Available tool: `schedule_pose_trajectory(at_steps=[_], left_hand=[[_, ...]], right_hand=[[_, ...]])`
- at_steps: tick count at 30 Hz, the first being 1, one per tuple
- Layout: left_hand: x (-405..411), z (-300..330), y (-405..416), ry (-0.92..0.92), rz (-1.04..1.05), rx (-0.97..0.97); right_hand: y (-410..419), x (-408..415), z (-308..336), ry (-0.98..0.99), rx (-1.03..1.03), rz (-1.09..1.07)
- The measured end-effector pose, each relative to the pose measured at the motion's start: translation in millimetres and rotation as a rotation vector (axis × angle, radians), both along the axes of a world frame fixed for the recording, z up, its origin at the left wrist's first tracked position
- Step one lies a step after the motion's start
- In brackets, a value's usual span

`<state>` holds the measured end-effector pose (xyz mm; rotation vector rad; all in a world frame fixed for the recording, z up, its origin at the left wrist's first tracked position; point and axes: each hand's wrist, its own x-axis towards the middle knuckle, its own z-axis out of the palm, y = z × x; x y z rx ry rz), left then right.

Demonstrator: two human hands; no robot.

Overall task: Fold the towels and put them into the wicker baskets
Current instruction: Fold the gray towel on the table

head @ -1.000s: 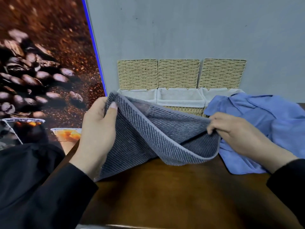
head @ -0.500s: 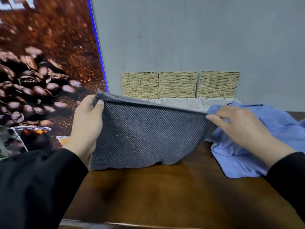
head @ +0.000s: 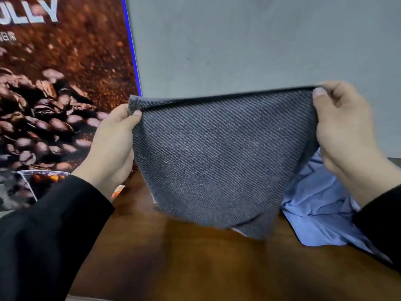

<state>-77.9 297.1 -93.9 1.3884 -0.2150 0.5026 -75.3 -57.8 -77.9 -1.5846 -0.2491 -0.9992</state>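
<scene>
A dark grey ribbed towel (head: 217, 157) hangs in the air in front of me, stretched by its top edge. My left hand (head: 112, 146) pinches its upper left corner between thumb and fingers. My right hand (head: 345, 124) pinches the upper right corner, held a little higher. The towel's lower edge hangs just above the table. A crumpled light blue towel (head: 319, 203) lies on the table at the right, partly behind the grey one. The wicker baskets are hidden behind the raised towel.
The brown wooden table (head: 195, 263) fills the foreground. A coffee-bean poster (head: 56, 105) stands along the left side, and a plain grey wall (head: 238, 40) closes the back.
Both hands have lifted the grey towel off the table and pulled it taut. It now covers the baskets, which showed earlier. The right hand rose more than the left.
</scene>
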Motion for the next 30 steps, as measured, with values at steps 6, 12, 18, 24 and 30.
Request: schedule_pose_trajectory(at_steps=[6,12,18,24,30], left_hand=[[57.2,-1.1,-1.5,0.019,0.143,0.228],[120.9,-87.2,3.8,0.337,0.285,1.077],[64.1,-174.0,-29.9,0.269,-0.177,1.51],[66.4,-210.1,-20.0,0.297,-0.184,1.664],[67.8,-193.7,-28.7,0.315,-0.12,1.786]], right_hand=[[-8.0,63.2,-3.1,0.103,-0.147,-0.094],[-1.3,107.4,-83.4,0.588,-0.641,-0.187],[33.9,32.3,-171.3,0.794,-0.861,0.187],[33.5,19.6,-230.3,0.742,-1.315,0.257],[23.1,33.2,-228.6,0.691,-1.328,0.263]])
